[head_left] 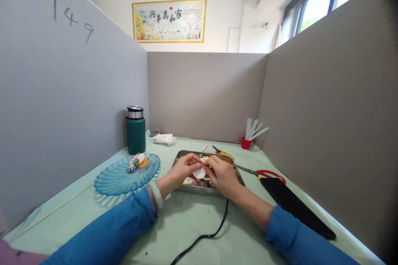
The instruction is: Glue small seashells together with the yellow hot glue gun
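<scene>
Above the metal tray [199, 190], my left hand [184, 169] pinches a flat white round disc [199, 173], perhaps a shell piece. My right hand [222, 173] meets it from the other side, its fingertips closed together at the disc's upper edge; whatever lies between them is too small to name. Pale and brownish pieces that look like shells lie in the tray beneath, partly hidden by both hands. Left of my hands is a blue scalloped glass plate [115, 182] carrying a small cluster of shells [133, 162] and an orange piece [143, 162].
A green bottle [136, 134] stands behind the plate, near a white plastic packet [164, 139]. Yellow-handled pliers [225, 153], red-handled scissors [267, 173], a black flat object [295, 207] and a red cup of white sticks [246, 143] are rightward. A black cord [205, 237] runs in front.
</scene>
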Demonstrator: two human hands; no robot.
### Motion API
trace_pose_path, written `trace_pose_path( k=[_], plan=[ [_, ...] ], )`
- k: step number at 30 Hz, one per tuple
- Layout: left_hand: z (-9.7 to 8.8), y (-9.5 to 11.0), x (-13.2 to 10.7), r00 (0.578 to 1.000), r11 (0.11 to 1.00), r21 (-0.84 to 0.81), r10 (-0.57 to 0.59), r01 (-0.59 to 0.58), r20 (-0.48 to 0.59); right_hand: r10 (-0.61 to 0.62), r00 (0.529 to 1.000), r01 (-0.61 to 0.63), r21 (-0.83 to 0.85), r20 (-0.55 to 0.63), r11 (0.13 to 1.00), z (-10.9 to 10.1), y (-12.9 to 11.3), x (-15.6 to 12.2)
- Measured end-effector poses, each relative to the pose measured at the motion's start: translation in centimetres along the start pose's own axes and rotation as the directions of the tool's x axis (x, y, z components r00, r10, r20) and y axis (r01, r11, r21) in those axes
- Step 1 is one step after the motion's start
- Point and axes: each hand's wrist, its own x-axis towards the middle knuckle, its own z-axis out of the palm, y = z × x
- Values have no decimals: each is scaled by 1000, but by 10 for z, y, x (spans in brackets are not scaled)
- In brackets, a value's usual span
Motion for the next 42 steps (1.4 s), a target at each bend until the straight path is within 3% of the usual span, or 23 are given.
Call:
trace_pose_path(
  k=[13, 23, 31, 42],
  plan=[
    [0, 2, -1, 1000, 1000, 0, -19, 19, 1, -26, 999, 27, -55, 22, 998, -1, -1, 0],
    [1, 4, -1, 999, 999, -47, -8, 6, -44, 108, 994, -104, 107, -34, 989, -1, 0, 2],
    [-4, 0, 1, 999, 992, -114, -44, 46, 15, 116, 993, -111, 120, -37, 987, 0, 2, 1],
    [-1, 5, -1, 998, 991, -112, -68, 68, 4, 124, 991, -118, 117, -44, 986, 1, 4, 0]
  ],
)
